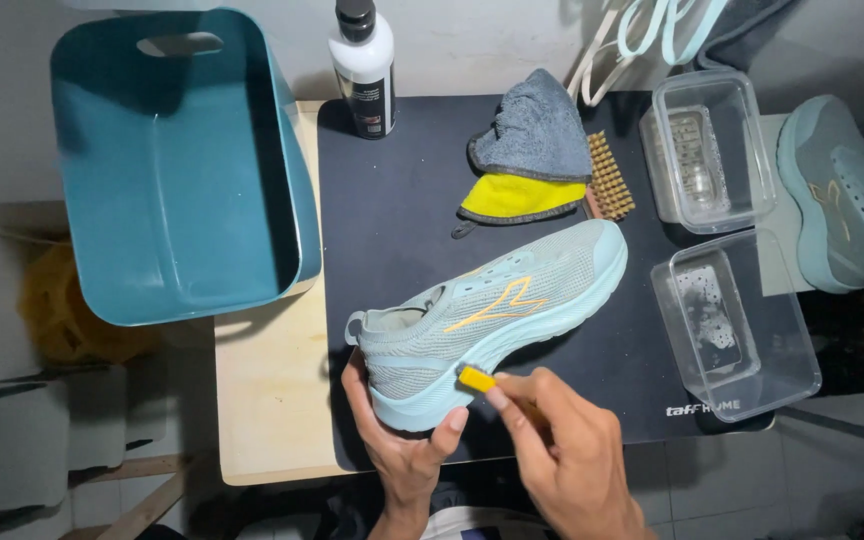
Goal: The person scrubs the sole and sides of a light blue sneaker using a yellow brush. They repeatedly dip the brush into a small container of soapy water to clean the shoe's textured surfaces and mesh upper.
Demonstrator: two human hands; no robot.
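Head view shows the left hand point(399, 440) cupped around the heel of a pale green shoe point(492, 315) near the front edge of the dark mat point(392, 220), fingers closed on it. The right hand point(562, 450) pinches a small yellow brush point(476, 378) against the sole's side. Judging by this, scrubbing is under way; the second shoe point(837, 195) waits beyond the mat's right edge, by two clear tubs point(712, 150).

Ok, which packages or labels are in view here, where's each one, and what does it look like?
Bottle: top centre at the mat's far edge, upright, white body, black cap, dark label panel.
Mat: dark, under the shoe, small white printed mark near its front right corner.
Two clear plastic containers: right side of mat, rectangular, unlabelled.
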